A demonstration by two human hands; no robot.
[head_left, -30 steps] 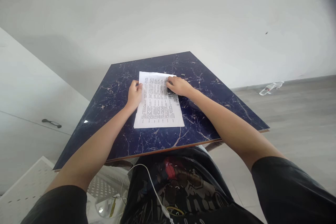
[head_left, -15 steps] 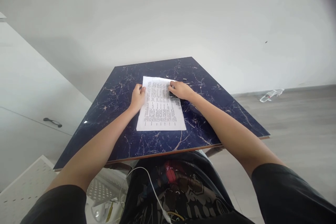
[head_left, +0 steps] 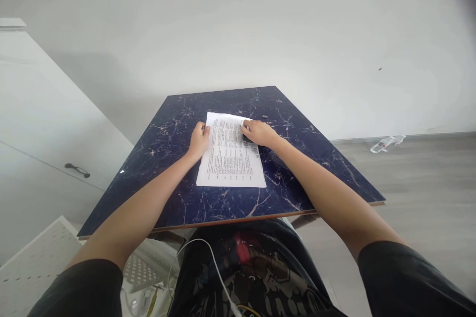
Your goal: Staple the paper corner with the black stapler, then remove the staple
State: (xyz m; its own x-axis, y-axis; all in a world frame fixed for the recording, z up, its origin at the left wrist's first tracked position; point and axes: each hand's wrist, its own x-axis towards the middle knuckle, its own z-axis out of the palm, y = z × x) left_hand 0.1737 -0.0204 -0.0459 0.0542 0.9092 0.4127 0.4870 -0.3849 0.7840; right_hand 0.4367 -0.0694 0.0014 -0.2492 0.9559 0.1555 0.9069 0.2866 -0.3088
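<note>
Dark blue, white-veined marbled worktop (head_left: 223,205) against a white wall (head_left: 238,25). White printed paper (head_left: 230,161) is mid-worktop, text side up. Left hand (head_left: 200,138) pinches its left edge, thumb on top. Right hand (head_left: 261,133) is curled around a small black object (head_left: 247,139) at the paper's right edge, mostly hidden. Small dark grey block (head_left: 265,117) sits just beyond that hand.

two hands (head_left: 200,140), one visible printed page (head_left: 227,161), one black object (head_left: 246,139), one table (head_left: 223,203), one handle (head_left: 77,169)
</note>
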